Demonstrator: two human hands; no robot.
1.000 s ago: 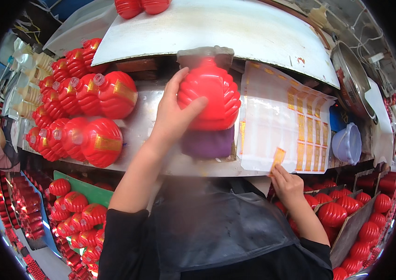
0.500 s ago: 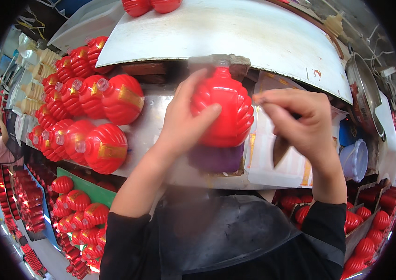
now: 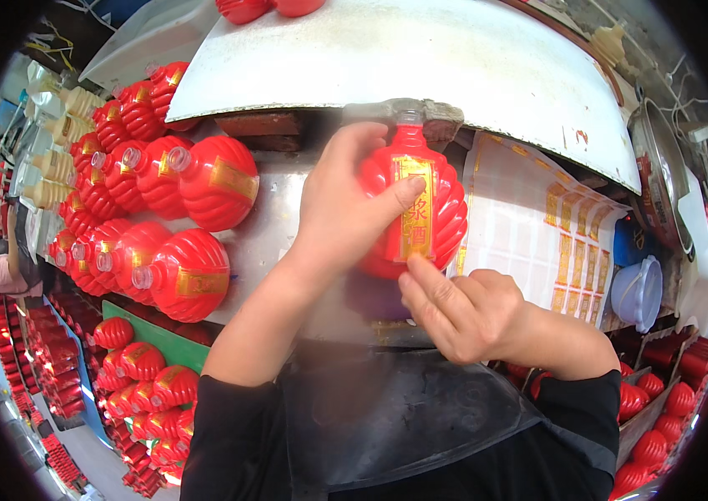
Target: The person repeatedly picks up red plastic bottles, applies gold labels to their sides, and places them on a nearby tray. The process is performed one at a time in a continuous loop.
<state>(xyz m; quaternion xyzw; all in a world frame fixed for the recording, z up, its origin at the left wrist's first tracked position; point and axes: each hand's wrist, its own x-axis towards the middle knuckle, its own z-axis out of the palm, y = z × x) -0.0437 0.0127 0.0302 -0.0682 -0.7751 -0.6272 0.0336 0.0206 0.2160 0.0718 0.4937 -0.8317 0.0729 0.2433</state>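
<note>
A rounded red bottle with ribbed sides and a clear neck lies flat in front of me. Its neck sits at a worn, tape-like block on the edge of a white board. My left hand grips the bottle from its left side, thumb pressed on the gold label running down the bottle's front. At the label's lower end, the fingertips of my right hand are pressed together against it. Whether they pinch the label's edge is partly hidden. Part of a purple pad shows under the bottle.
Rows of labelled red bottles stand to the left. A sheet of gold labels lies right of the bottle. The white board spans the far side. A pale blue bucket stands at right. Another person is at far left.
My right hand has come down and left, from beside the bottle to its lower end. The gold label now lies on the bottle's front, under my left thumb. Part of the label sheet is uncovered.
</note>
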